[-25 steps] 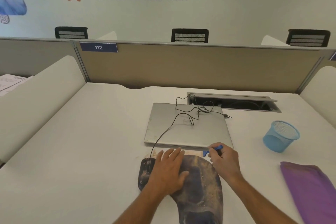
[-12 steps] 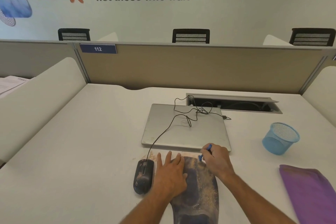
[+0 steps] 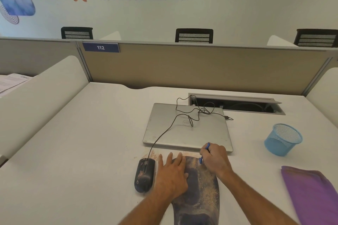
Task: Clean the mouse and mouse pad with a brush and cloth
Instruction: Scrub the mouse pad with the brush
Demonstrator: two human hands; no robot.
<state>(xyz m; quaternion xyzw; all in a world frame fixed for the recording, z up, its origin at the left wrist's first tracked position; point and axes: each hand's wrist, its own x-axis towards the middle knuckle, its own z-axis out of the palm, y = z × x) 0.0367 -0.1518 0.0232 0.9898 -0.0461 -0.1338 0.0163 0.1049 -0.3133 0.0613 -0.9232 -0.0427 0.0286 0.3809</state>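
Observation:
A dark mouse pad (image 3: pixel 199 195) speckled with tan dust lies at the near edge of the white desk. My left hand (image 3: pixel 172 173) presses flat on its left part, fingers spread. My right hand (image 3: pixel 215 160) grips a small blue brush (image 3: pixel 207 146) whose lower end touches the pad's far right corner. A black wired mouse (image 3: pixel 144 174), smeared with dust, sits just left of the pad beside my left hand. A folded purple cloth (image 3: pixel 311 193) lies at the near right.
A closed silver laptop (image 3: pixel 186 133) lies behind the pad with the mouse cable (image 3: pixel 164 131) looped over it. A blue mesh cup (image 3: pixel 282 139) stands to the right. An open cable tray (image 3: pixel 236 105) is behind, then the beige partition (image 3: pixel 182 67).
My left hand has slid right off the mouse, uncovering it. The right hand has tipped the brush from level to nearly upright and moved it down onto the pad's far edge.

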